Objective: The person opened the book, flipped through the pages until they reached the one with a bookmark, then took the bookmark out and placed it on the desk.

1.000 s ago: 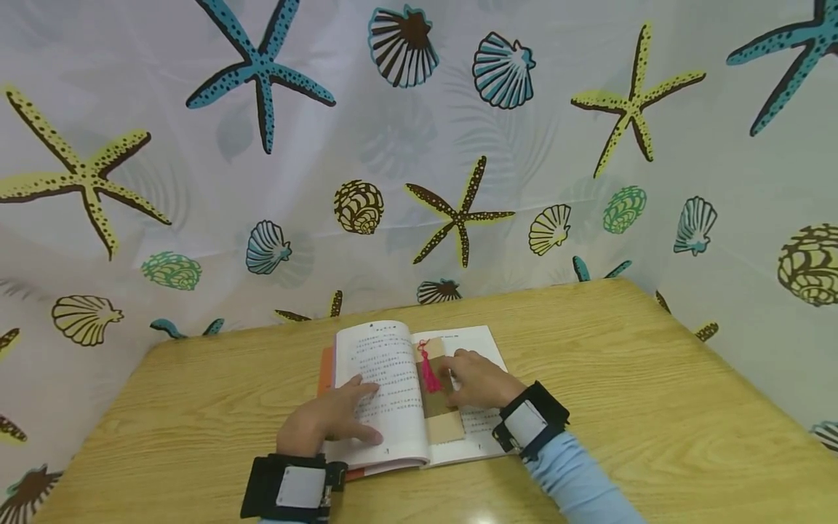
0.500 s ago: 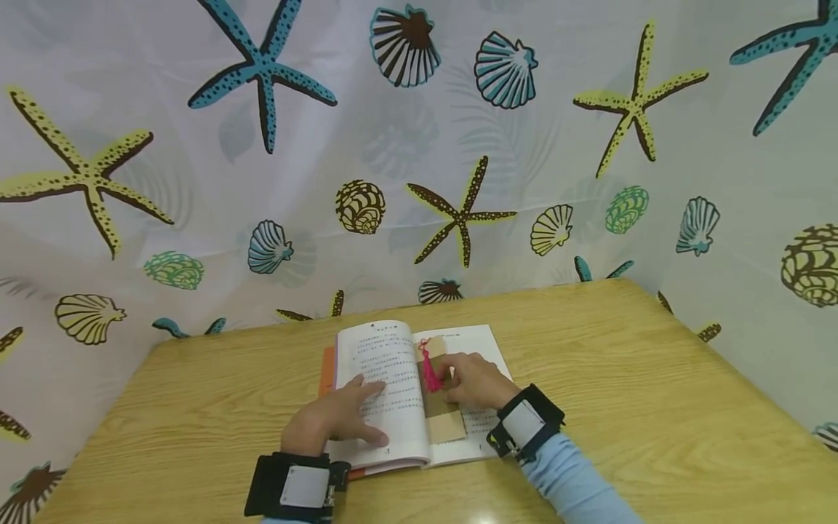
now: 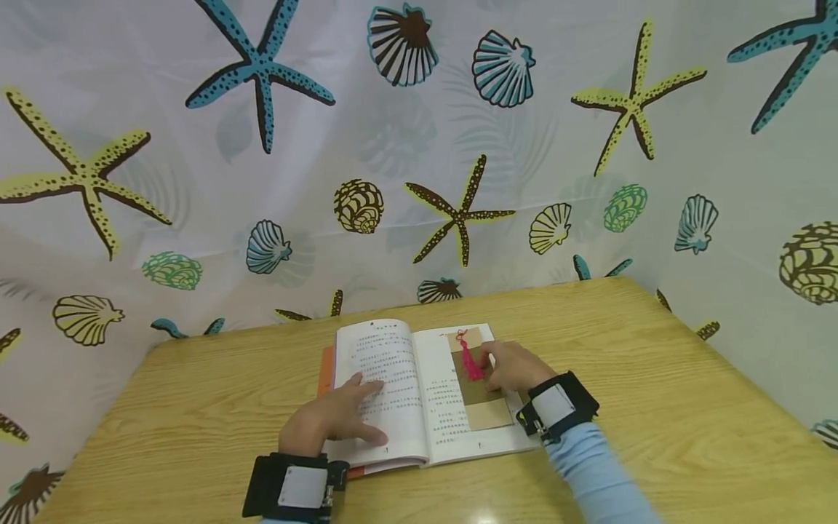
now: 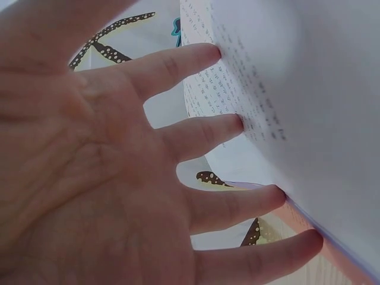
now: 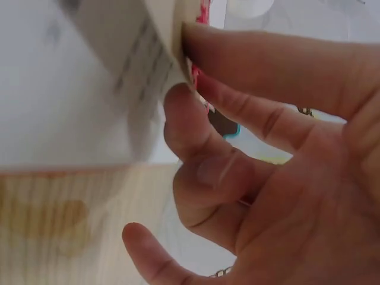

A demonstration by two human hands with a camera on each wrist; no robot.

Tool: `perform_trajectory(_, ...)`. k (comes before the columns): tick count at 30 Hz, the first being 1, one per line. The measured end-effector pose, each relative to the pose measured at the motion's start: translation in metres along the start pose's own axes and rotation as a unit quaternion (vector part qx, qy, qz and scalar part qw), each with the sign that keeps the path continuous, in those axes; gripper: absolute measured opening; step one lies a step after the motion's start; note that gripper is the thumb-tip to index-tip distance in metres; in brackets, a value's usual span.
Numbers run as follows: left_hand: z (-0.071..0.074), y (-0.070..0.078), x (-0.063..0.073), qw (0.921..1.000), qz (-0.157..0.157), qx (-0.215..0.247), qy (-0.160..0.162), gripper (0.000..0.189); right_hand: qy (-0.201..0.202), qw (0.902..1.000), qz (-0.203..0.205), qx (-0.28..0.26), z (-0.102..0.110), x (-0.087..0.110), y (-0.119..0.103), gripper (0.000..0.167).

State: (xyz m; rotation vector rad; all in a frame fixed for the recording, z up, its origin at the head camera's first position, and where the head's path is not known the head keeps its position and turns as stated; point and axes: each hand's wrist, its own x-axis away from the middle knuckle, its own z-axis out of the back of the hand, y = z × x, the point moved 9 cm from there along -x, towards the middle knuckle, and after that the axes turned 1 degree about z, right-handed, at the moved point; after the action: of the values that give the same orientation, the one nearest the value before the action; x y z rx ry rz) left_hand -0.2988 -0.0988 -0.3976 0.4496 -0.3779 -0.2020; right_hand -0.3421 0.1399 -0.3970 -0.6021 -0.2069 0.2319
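An open book (image 3: 393, 422) with printed pages lies on the table. On its left page my left hand (image 3: 330, 418) rests with spread fingers; the left wrist view shows those fingertips touching the paper. Over the right page lies a tan-and-brown bookmark (image 3: 489, 415) with a pink tassel (image 3: 469, 364), slightly tilted. My right hand (image 3: 517, 366) pinches the bookmark's right edge between thumb and a finger, as the right wrist view also shows. Part of the bookmark's right side is hidden behind that hand.
The wooden table (image 3: 622, 378) extends to both sides of the book. An orange cover (image 3: 325, 371) sticks out at the book's left edge. Behind stands a white curtain (image 3: 314, 167) printed with starfish and shells.
My right hand has moved to the right with the bookmark, from beside the book's spine toward the right page's outer edge. The left hand has barely moved.
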Motion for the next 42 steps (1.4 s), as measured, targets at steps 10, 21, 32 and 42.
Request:
perform_trajectory(10, 0.002, 0.002, 0.0, 1.0, -0.003, -0.004, 0.003, 0.085, 0.008, 0.9992, -0.03, 0.026, 0.022, 0.009, 0.022, 0.028)
perform_trajectory(21, 0.002, 0.002, 0.001, 1.0, -0.005, -0.003, 0.001, 0.084, 0.042, 0.9947, -0.063, 0.07, 0.044, 0.017, 0.051, 0.03)
perform_trajectory(32, 0.002, 0.0, 0.0, 0.9999, -0.008, 0.005, 0.004, 0.084, 0.052, 0.9924, -0.09, 0.065, 0.06, 0.03, 0.084, 0.039)
perform_trajectory(42, 0.001, -0.001, 0.0, 1.0, -0.003, 0.004, 0.0, 0.084, 0.044, 0.9886, -0.125, 0.072, 0.065, 0.039, 0.099, 0.036)
